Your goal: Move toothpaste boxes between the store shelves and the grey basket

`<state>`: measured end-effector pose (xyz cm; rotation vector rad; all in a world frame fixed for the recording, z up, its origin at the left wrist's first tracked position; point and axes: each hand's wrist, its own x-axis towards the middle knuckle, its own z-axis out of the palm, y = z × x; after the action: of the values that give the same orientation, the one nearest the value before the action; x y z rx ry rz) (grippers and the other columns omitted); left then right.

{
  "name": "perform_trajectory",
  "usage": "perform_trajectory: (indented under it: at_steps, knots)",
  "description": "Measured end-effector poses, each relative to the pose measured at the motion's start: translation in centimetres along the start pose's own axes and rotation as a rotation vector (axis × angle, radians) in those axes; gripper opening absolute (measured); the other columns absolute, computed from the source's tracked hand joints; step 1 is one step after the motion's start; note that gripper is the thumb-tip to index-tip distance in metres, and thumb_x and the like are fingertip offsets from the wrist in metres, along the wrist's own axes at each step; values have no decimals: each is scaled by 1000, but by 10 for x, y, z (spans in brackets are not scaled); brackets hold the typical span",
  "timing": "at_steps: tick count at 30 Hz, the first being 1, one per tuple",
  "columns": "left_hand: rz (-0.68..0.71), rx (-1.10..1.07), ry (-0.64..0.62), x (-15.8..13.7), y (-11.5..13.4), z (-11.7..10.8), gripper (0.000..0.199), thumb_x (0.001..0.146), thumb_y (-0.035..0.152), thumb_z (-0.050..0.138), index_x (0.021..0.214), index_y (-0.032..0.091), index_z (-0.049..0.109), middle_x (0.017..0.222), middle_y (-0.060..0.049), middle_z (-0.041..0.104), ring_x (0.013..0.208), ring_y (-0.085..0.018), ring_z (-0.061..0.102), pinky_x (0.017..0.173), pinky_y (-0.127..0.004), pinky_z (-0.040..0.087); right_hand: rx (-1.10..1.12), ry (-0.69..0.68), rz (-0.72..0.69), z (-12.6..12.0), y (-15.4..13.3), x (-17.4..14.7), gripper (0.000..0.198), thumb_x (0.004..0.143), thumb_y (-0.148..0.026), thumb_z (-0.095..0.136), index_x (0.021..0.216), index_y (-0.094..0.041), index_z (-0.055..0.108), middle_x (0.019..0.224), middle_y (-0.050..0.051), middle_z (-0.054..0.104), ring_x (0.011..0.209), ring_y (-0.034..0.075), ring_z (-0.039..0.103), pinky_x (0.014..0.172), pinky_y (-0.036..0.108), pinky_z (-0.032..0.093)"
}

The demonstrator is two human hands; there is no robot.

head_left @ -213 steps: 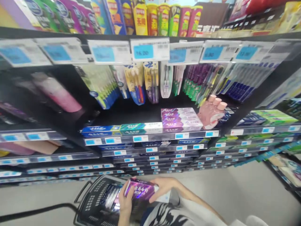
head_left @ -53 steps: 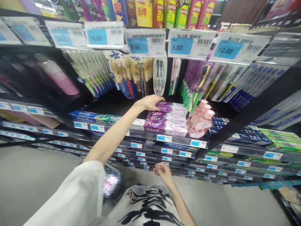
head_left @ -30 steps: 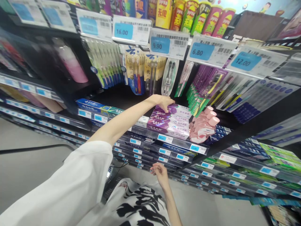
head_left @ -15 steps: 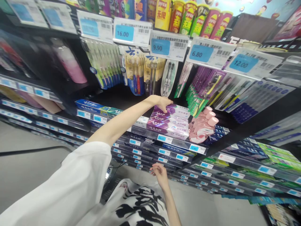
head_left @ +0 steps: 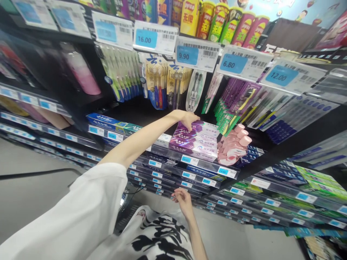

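Note:
My left hand (head_left: 188, 118) reaches out to the shelf and rests palm down on the back of the top purple toothpaste box (head_left: 204, 126), fingers spread over it. That box tops a stack of purple boxes (head_left: 193, 142). My right hand (head_left: 183, 201) hangs low in front of my shirt, fingers loosely curled, holding nothing. Pink mouthwash bottles (head_left: 233, 145) lean just right of the stack. Blue and green toothpaste boxes (head_left: 114, 124) lie to the left.
Toothbrush packs (head_left: 159, 85) hang on pegs above the stack, under price tags (head_left: 193, 55). A pink bottle (head_left: 82, 74) stands at the left. Tiered shelf rails with blue labels (head_left: 195, 177) run below. Chip cans (head_left: 217, 23) line the top shelf. Grey floor lies at the lower left.
Earlier both hands held a purple box over a basket. Since then my left hand reached to the shelf stack; in the last second it has barely shifted, and my right hand rose slightly.

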<state>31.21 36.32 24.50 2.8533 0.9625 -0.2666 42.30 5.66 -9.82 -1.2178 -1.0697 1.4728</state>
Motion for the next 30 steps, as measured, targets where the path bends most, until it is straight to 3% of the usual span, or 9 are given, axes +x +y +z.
perform_trajectory:
  at_steps: [9, 30]
  knots:
    - [-65, -23, -37, -8, 8, -11, 93, 59, 41, 79, 144, 17, 50, 133, -14, 64, 120, -32, 59, 102, -39, 49, -14, 8, -8, -3, -1, -2, 45, 81, -62, 69, 94, -19, 65, 85, 8, 76, 65, 18, 68, 61, 28, 49]
    - [-74, -11, 11, -5, 12, 0, 83, 68, 46, 71, 143, 17, 49, 128, -15, 67, 115, -31, 63, 99, -38, 51, -29, -26, -17, -5, 3, -3, 43, 83, -60, 68, 94, -19, 65, 85, 7, 77, 66, 17, 69, 62, 27, 50]
